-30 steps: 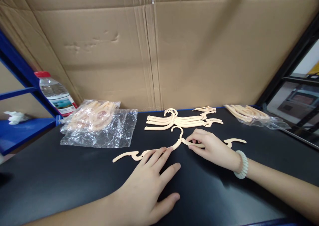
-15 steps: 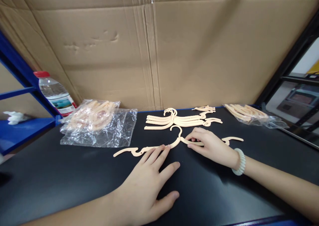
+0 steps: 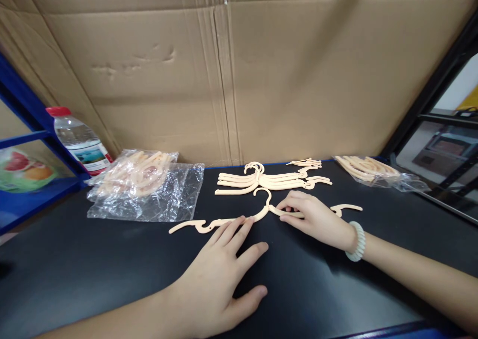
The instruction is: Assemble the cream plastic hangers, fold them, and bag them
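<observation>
The unfolded cream plastic hanger [image 3: 262, 212] lies on the black surface [image 3: 321, 294], left grip [image 3: 220, 269] open against one side, right grip [image 3: 315, 217] pinching the other, matching cream hangers [image 3: 280, 184] stacked behind, clear plastic bags [image 3: 179, 197] remaining filled

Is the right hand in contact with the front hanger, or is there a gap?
Touching. The head view shows the right hand pinching one arm of the front hanger, with no gap visible.

Compared with 1 second ago, the hanger's [image 3: 262, 213] left end, beyond the left hand [image 3: 214, 274], is lying farther from the person, its right tip is sitting slightly inward, and a fruit-printed packet [image 3: 28, 169] is replacing the white crumpled item on the blue shelf [image 3: 63, 187].
</observation>
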Available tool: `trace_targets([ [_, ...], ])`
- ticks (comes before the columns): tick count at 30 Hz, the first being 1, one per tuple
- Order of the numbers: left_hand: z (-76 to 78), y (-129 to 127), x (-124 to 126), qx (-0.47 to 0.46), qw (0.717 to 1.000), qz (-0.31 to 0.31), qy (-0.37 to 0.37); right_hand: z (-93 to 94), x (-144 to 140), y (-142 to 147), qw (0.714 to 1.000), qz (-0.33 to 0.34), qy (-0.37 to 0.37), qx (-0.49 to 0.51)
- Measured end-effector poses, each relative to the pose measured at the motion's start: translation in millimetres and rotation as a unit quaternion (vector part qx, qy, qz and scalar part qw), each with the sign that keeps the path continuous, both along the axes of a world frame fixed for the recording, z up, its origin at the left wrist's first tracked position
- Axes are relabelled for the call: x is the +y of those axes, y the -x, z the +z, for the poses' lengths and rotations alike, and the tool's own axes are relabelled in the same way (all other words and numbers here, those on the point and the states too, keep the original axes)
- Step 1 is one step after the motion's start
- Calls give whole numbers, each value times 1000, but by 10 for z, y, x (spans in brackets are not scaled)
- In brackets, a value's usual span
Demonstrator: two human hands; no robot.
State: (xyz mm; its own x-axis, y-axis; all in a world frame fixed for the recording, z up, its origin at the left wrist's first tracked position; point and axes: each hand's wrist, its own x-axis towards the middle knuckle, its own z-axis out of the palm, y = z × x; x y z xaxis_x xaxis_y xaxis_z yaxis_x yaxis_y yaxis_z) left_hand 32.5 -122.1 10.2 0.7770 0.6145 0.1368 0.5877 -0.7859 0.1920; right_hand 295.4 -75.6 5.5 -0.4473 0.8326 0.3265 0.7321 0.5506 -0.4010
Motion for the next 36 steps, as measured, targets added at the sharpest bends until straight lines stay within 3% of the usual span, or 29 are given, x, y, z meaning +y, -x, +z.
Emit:
trace_targets([
  [10,-30,6,16,5,1000,-1,-28,-13,12,-29,1000,2,19,10],
  [16,86,-30,43,15,994,-104,-5,-5,26,-47,1000,4,27,14],
  [21,116,-40,47,12,993,-118,14,89,69,-145,998,-1,26,50],
  [28,113,-37,57,9,992,-122,20,282,245,-527,988,-105,-92,69],
  [36,99,-32,86,3,992,-127,14,266,483,-896,972,-193,-118,65],
])
